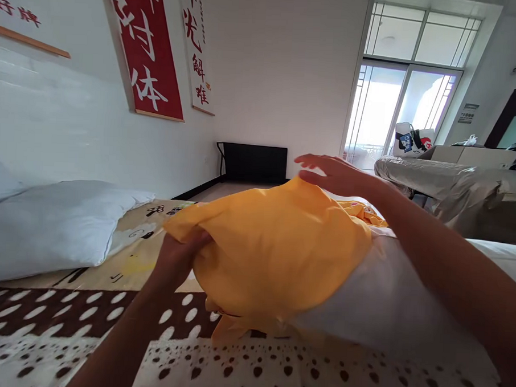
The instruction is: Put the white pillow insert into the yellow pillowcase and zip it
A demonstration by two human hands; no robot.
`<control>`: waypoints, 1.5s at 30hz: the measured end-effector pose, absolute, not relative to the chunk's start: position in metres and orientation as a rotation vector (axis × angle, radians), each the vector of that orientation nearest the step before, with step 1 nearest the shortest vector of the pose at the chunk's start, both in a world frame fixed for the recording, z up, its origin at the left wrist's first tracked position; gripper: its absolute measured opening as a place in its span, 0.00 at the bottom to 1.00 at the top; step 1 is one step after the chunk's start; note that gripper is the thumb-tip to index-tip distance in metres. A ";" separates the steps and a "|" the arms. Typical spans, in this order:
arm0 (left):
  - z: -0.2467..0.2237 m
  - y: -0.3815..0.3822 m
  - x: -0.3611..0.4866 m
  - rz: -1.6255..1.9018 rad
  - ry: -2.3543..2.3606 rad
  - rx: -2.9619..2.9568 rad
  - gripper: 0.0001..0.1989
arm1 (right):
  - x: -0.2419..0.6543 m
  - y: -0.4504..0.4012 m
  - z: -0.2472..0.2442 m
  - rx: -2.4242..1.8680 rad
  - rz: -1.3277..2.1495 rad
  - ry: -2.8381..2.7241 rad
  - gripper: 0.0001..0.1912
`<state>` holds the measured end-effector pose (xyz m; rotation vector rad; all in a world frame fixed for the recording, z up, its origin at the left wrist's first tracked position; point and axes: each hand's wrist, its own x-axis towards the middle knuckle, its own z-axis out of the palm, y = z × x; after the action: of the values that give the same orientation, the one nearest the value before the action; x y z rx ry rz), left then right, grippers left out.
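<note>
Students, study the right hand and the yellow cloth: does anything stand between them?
Nothing visible does: the right hand is at the raised peak of the yellow cloth; the left hand grips its left end.

Before me: cloth (276, 251) over the blanket (182, 355), left edge in my left hand (182, 253), peak beside my right hand (336, 175) | left: pillow (64, 225) on the blanket, hanging scrolls (161, 69) on the left wall (73, 117) | beyond: panel (255, 163) by the back wall (280, 74) | right rear: glass door (375, 107), bags (408, 143) in front, draped furniture (427, 173) nearer me

Head view, forward over yellow cloth (276, 251)
</note>
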<state>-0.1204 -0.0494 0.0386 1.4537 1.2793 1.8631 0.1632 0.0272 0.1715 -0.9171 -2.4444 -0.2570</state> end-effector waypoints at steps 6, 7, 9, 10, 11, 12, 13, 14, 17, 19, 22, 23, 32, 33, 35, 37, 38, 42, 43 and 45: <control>0.070 -0.093 -0.141 1.763 1.438 1.514 0.20 | 0.134 0.040 0.150 -0.919 0.540 -2.670 0.26; 0.078 -0.098 -0.142 1.720 1.539 1.629 0.19 | 0.136 0.040 0.146 -0.985 0.559 -2.659 0.26; 0.095 -0.103 -0.140 1.611 1.768 1.935 0.20 | 0.143 0.041 0.142 -1.076 0.480 -2.637 0.25; 0.103 -0.102 -0.136 1.552 1.880 2.098 0.22 | 0.147 0.042 0.142 -1.092 0.401 -2.629 0.24; 0.110 -0.099 -0.130 1.479 1.966 2.251 0.24 | 0.150 0.042 0.142 -1.094 0.304 -2.625 0.23; 0.117 -0.095 -0.124 1.377 2.009 2.379 0.26 | 0.153 0.042 0.144 -1.086 0.190 -2.622 0.23; 0.123 -0.089 -0.116 1.245 2.015 2.475 0.28 | 0.155 0.042 0.145 -1.078 0.062 -2.614 0.23; 0.127 -0.082 -0.108 1.088 1.990 2.536 0.27 | 0.158 0.041 0.147 -1.074 -0.067 -2.599 0.23; 0.134 -0.062 -0.088 0.761 1.839 2.575 0.19 | 0.168 0.037 0.152 -1.131 -0.335 -2.541 0.24; 0.138 -0.055 -0.082 0.720 1.801 2.623 0.16 | 0.179 0.033 0.153 -1.176 -0.381 -2.524 0.25; 0.150 -0.052 -0.078 0.617 1.794 2.690 0.14 | 0.198 0.026 0.151 -1.103 -0.356 -2.585 0.23; 0.155 -0.052 -0.076 0.555 1.816 2.711 0.14 | 0.202 0.024 0.147 -1.043 -0.342 -2.615 0.22; 0.153 -0.018 0.003 0.564 1.863 3.072 0.09 | 0.164 -0.003 0.085 -1.069 -0.303 -2.526 0.09; 0.148 -0.015 0.007 0.635 1.779 3.095 0.09 | 0.160 -0.005 0.082 -1.091 -0.364 -2.539 0.09; 0.141 -0.012 0.009 0.814 1.658 3.096 0.12 | 0.158 -0.008 0.079 -1.116 -0.470 -2.548 0.10; 0.140 -0.014 -0.001 0.886 1.628 3.068 0.13 | 0.163 -0.008 0.082 -1.117 -0.556 -2.558 0.10; 0.140 -0.015 -0.008 0.877 1.657 3.040 0.13 | 0.168 -0.007 0.085 -1.130 -0.597 -2.555 0.11; 0.139 -0.023 -0.039 0.883 1.925 2.828 0.14 | 0.202 0.005 0.106 -1.336 -0.730 -2.327 0.17; 0.136 -0.025 -0.045 0.903 1.976 2.784 0.15 | 0.212 0.010 0.113 -1.367 -0.737 -2.252 0.20; 0.131 -0.027 -0.052 0.915 2.031 2.760 0.18 | 0.231 0.020 0.124 -1.355 -0.702 -2.156 0.24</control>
<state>-0.0518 -0.0274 0.1312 2.7605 2.0309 0.9152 0.2310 0.0199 0.1239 -1.3550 -2.1556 -0.7019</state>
